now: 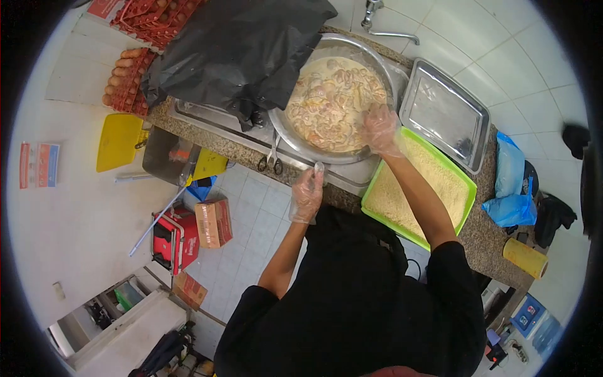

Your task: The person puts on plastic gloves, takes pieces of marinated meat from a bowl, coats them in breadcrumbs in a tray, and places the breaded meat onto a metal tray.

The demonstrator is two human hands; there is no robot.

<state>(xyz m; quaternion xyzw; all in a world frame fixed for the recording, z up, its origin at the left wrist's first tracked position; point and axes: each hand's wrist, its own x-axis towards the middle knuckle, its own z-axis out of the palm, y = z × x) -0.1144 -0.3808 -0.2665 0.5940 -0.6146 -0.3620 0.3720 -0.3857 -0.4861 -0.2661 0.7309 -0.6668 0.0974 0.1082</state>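
Note:
My right hand [380, 130], in a clear plastic glove, is at the right side of a large metal basin [343, 157]. Its fingers are curled, and what they hold, if anything, is hidden. Pieces of raw meat in a pale, creamy batter [333, 103] fill the basin. My left hand [307, 196], gloved too, hovers by the counter's front edge with its fingers folded in and nothing visible in them. Close to the right forearm lies a green tray [370, 201] of pale yellow crumbs [418, 188]. Scissors [271, 157] lie left of the basin.
A black plastic bag [239, 53] covers the counter's left part and overlaps the basin. Behind the green tray lies a metal tray [440, 113], below a tap [392, 34]. Egg trays [129, 81] are at the far left; blue bags [510, 182] and a yellow roll [525, 258] are right.

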